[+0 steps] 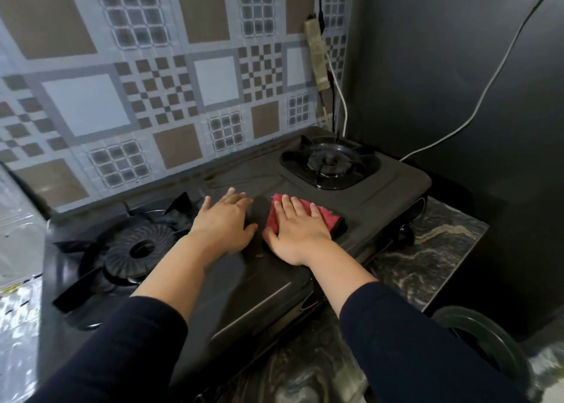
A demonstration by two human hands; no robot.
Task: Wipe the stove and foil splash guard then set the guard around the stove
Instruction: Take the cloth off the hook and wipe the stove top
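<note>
Right hand (297, 230) flat on red cloth (302, 216), pressing it to stove (244, 280) centre, burners at 10 and 1 o'clock. Left hand (224, 222) splayed, empty, bracing. Foil guard (18, 305) at 9 o'clock. Advice: overlapping strokes, even pressure.

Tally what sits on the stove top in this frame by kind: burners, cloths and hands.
Gas burners with black pan supports: 2, one near left and one far right
Red folded cleaning cloths: 1, under the right hand
Bare hands lying flat on the black stove top: 2, left and right
Total: 5
</note>
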